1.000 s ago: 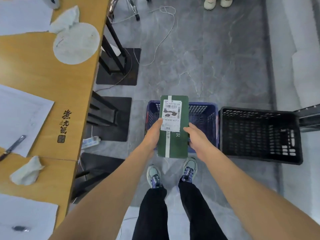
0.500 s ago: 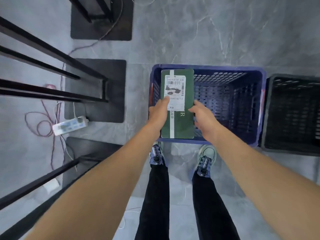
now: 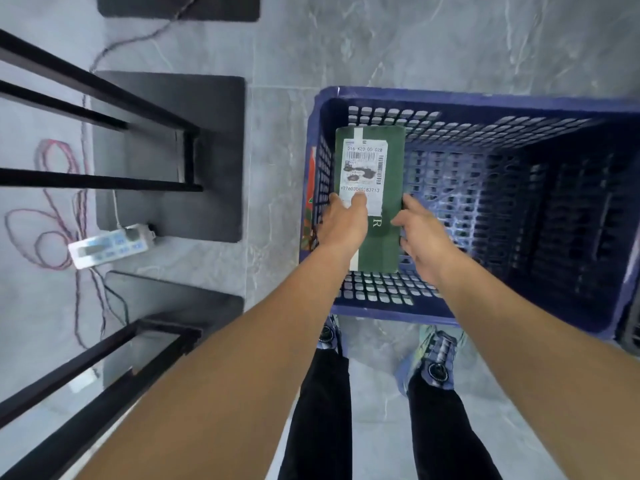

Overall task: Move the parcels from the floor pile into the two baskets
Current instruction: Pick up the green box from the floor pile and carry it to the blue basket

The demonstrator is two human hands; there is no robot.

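You have one green parcel point(image 3: 384, 237), flat and label-up, with one white shipping label point(image 3: 363, 171) on its face. It sits inside the opening of the one blue basket point(image 3: 485, 98), along the basket's left wall, its far short edge close to the far wall. I cannot tell whether it rests on the mesh floor yet.

Both your hands are on it. Your left hand point(image 3: 343, 225) has a closed grip on the left long edge, thumb pressed on the lower part of the label and fingers curled under. Your right hand point(image 3: 420, 237) has a looser grip on the right long edge, thumb on the green face and fingers reaching past the edge.

To the parcel's right, the basket's mesh floor lies open across to the right wall. A sliver of one black basket point(image 3: 633, 327) touches the blue one at the right edge of the view.

Your two shoes point(image 3: 437, 358) stand on the grey floor point(image 3: 450, 39) just behind the basket's near rim. Left of the basket, well apart, stand black metal frame legs point(image 3: 104, 183) on dark base plates point(image 3: 214, 157), with one white power strip point(image 3: 110, 244) and looped red cables point(image 3: 52, 216) beside them.
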